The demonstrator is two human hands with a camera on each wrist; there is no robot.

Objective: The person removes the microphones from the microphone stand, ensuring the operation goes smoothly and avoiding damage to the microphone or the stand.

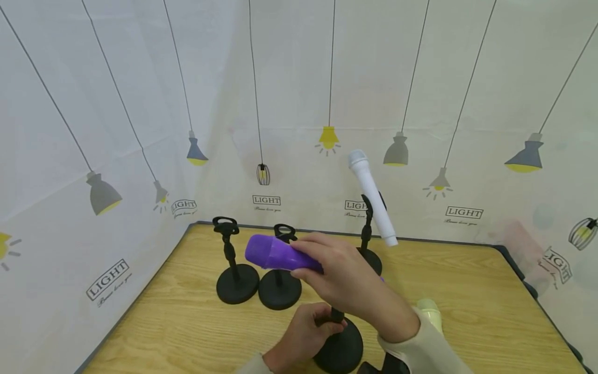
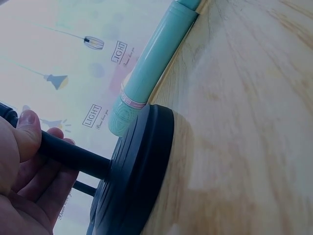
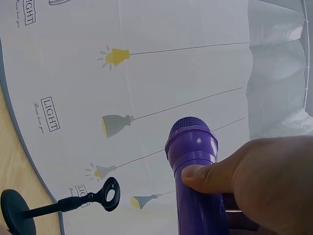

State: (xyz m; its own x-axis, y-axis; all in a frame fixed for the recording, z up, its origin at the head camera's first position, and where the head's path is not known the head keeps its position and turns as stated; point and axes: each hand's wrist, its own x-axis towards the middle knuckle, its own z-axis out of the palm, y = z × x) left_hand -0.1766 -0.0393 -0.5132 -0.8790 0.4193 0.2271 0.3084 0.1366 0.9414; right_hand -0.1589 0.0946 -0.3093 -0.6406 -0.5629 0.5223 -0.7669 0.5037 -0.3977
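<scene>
In the head view my right hand [image 1: 345, 275] grips a purple microphone [image 1: 268, 253] by its body, head pointing left. The right wrist view shows my thumb pressed along the purple microphone [image 3: 195, 152] just below its head. Lower down, my left hand [image 1: 301, 332] holds the post of a black microphone stand [image 1: 343, 350]. Fingers and thumb wrap that stand's post [image 2: 73, 154] in the left wrist view, and its round base appears to rest on the table. The right hand hides the top of this stand in the head view.
Two black stands [image 1: 236, 284] [image 1: 280, 291] with bare clips stand at the back left. A white microphone [image 1: 374, 200] leans in another stand [image 1: 366, 228] behind my right hand. On the wooden table [image 1: 486, 301], a pale yellow microphone [image 1: 430, 311] lies right of my wrist. Printed cloth walls surround the table.
</scene>
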